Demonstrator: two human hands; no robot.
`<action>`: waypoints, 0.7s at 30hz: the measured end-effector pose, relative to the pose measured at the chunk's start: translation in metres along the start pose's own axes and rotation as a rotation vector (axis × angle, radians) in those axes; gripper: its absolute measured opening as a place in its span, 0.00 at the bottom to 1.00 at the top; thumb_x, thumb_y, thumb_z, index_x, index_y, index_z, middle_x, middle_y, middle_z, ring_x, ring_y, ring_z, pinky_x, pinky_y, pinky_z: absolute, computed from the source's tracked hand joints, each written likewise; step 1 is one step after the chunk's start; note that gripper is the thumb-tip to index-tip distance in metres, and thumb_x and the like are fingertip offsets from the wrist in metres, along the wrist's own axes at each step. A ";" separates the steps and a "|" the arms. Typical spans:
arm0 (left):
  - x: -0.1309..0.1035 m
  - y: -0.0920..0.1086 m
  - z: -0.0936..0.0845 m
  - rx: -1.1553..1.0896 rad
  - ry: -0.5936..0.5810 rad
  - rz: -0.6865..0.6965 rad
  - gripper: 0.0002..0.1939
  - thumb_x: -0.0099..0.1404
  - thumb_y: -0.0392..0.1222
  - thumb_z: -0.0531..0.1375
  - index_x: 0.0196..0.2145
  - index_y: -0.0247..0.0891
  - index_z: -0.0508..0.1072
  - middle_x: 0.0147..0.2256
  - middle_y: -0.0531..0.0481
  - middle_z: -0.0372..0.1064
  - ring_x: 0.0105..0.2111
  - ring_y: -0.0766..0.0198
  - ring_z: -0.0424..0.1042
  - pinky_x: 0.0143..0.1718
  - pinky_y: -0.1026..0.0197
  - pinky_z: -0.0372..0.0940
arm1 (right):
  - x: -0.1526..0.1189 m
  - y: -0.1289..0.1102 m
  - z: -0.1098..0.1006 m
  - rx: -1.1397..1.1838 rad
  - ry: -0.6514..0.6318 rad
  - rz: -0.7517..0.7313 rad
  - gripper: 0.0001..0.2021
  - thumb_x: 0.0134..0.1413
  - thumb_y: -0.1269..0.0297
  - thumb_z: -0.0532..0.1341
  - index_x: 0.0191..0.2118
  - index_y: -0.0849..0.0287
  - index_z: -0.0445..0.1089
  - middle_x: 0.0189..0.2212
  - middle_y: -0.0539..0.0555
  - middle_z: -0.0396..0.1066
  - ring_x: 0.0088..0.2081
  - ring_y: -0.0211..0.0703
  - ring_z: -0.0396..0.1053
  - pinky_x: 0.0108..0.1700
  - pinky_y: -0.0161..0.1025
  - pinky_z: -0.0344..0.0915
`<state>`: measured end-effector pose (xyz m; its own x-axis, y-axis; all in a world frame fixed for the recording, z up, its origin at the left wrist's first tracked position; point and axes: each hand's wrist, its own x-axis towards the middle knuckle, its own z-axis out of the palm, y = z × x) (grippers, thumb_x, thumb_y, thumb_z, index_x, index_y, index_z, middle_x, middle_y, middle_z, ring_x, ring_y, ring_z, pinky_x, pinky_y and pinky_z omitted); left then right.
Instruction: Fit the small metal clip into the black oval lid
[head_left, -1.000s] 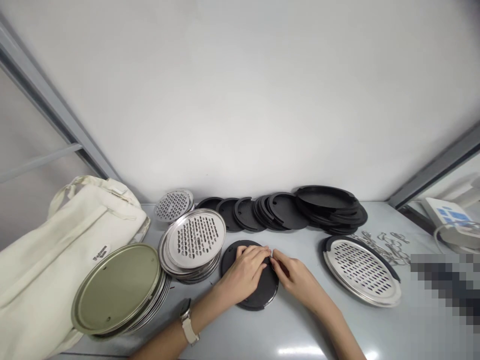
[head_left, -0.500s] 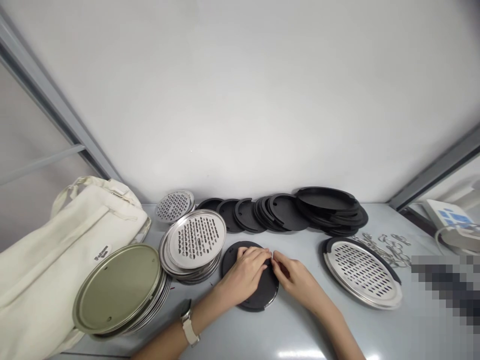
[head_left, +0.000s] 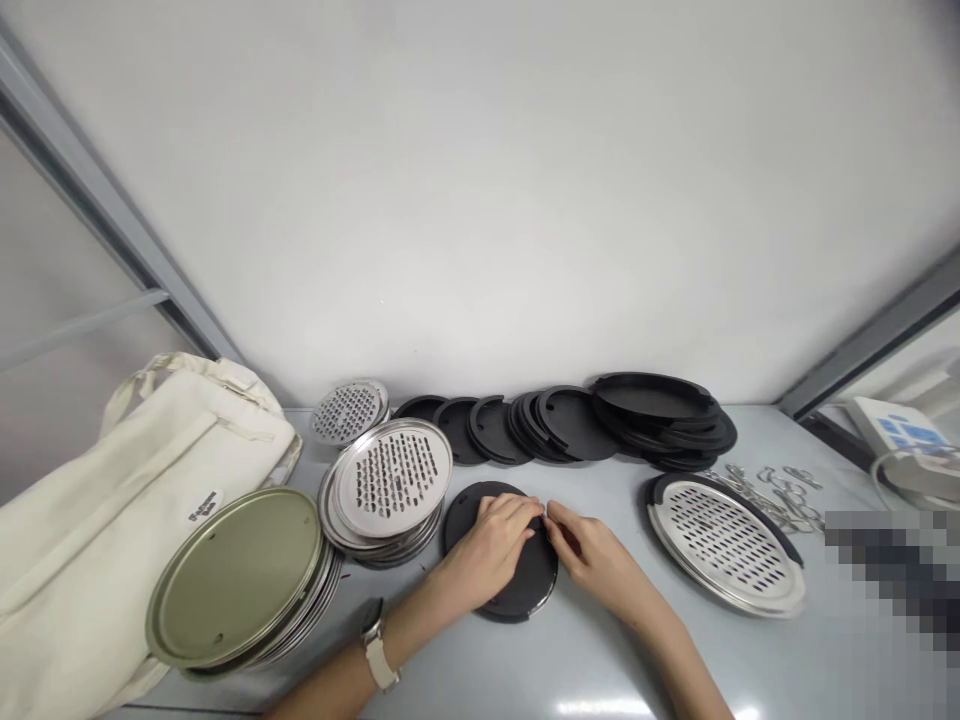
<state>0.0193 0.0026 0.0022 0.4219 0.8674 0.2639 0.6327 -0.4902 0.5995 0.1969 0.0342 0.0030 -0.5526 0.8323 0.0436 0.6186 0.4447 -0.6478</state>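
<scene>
A black round cover lies on the table in front of me, a strip of shiny metal showing along its near edge. My left hand rests across its top, fingers together and bent over toward the right rim. At that same rim, my right hand pinches with thumb and forefinger, its tips almost touching the left fingertips. A tiny pale, shiny bit shows between the fingertips; what it is, I cannot make out. To the right sits a perforated metal grater disc with a black rim piece along its far side.
Left of my hands are stacked grater discs, a smaller grater stack, olive-green round plates and a cream bag. Black covers line the wall. Small metal hooks lie at right, near a white device.
Almost nothing differs. Both hands stay at the right rim of the black cover, with only slight finger movement.
</scene>
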 end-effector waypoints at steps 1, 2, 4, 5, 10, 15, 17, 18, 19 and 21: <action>0.000 0.000 0.000 0.001 0.002 -0.001 0.17 0.68 0.29 0.48 0.52 0.40 0.61 0.50 0.48 0.65 0.52 0.61 0.61 0.52 0.56 0.55 | 0.000 0.000 0.000 -0.003 -0.003 0.002 0.12 0.63 0.64 0.44 0.37 0.58 0.63 0.28 0.54 0.72 0.26 0.42 0.67 0.30 0.35 0.57; 0.000 0.000 0.001 0.002 0.004 -0.002 0.17 0.68 0.29 0.49 0.52 0.40 0.62 0.50 0.48 0.65 0.52 0.61 0.61 0.52 0.56 0.55 | 0.000 0.000 0.000 -0.005 -0.006 0.007 0.12 0.63 0.64 0.44 0.38 0.58 0.64 0.28 0.54 0.72 0.26 0.42 0.67 0.30 0.35 0.57; 0.000 0.000 0.001 0.004 0.008 0.000 0.17 0.68 0.29 0.49 0.52 0.40 0.62 0.50 0.48 0.65 0.51 0.61 0.62 0.52 0.55 0.56 | 0.000 0.000 0.001 -0.006 -0.010 0.018 0.13 0.63 0.63 0.44 0.39 0.57 0.63 0.29 0.54 0.72 0.27 0.42 0.68 0.30 0.35 0.57; 0.000 0.000 0.001 0.006 0.009 0.000 0.17 0.68 0.29 0.49 0.53 0.40 0.62 0.50 0.48 0.65 0.51 0.61 0.62 0.52 0.55 0.56 | 0.000 0.000 0.001 -0.006 -0.011 0.022 0.13 0.63 0.63 0.44 0.39 0.57 0.63 0.29 0.54 0.73 0.27 0.42 0.68 0.30 0.35 0.57; 0.000 0.001 0.000 0.027 0.010 -0.004 0.18 0.68 0.29 0.49 0.53 0.40 0.61 0.50 0.47 0.65 0.52 0.61 0.62 0.52 0.55 0.56 | 0.000 0.002 0.002 -0.034 -0.008 0.037 0.13 0.63 0.63 0.44 0.40 0.57 0.64 0.29 0.54 0.73 0.27 0.43 0.68 0.31 0.36 0.57; 0.000 0.001 0.000 0.024 0.003 -0.015 0.17 0.68 0.30 0.48 0.53 0.40 0.62 0.50 0.46 0.65 0.52 0.59 0.62 0.52 0.53 0.56 | 0.000 0.004 0.001 -0.055 -0.024 0.033 0.13 0.63 0.65 0.44 0.41 0.57 0.65 0.30 0.55 0.74 0.28 0.43 0.70 0.31 0.35 0.56; 0.000 0.001 0.001 0.019 0.004 -0.022 0.17 0.68 0.30 0.48 0.52 0.40 0.62 0.50 0.46 0.65 0.52 0.59 0.62 0.52 0.53 0.56 | 0.000 0.003 0.001 -0.072 -0.038 0.048 0.14 0.63 0.66 0.44 0.42 0.57 0.65 0.31 0.55 0.74 0.28 0.43 0.70 0.30 0.35 0.55; 0.000 0.001 0.001 0.017 0.006 -0.023 0.17 0.68 0.30 0.48 0.52 0.40 0.62 0.50 0.46 0.65 0.52 0.59 0.62 0.52 0.53 0.56 | 0.000 0.002 0.001 -0.088 -0.046 0.063 0.14 0.63 0.66 0.44 0.43 0.57 0.65 0.31 0.54 0.74 0.28 0.44 0.70 0.30 0.35 0.55; 0.000 0.001 0.001 0.015 0.008 -0.022 0.17 0.68 0.30 0.49 0.52 0.40 0.62 0.50 0.46 0.65 0.52 0.59 0.62 0.52 0.53 0.56 | 0.000 0.001 0.001 -0.110 -0.054 0.080 0.14 0.63 0.66 0.44 0.44 0.57 0.65 0.31 0.54 0.74 0.29 0.44 0.71 0.30 0.35 0.54; 0.000 0.001 0.001 0.015 0.014 -0.020 0.17 0.67 0.30 0.50 0.52 0.40 0.62 0.50 0.47 0.65 0.51 0.60 0.62 0.52 0.54 0.56 | 0.000 -0.002 0.001 -0.159 -0.069 0.114 0.14 0.63 0.67 0.44 0.44 0.58 0.65 0.30 0.54 0.75 0.29 0.45 0.72 0.29 0.35 0.53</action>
<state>0.0206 0.0024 0.0019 0.4004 0.8779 0.2625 0.6503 -0.4741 0.5936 0.1955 0.0329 0.0038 -0.5075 0.8580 -0.0791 0.7568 0.3999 -0.5170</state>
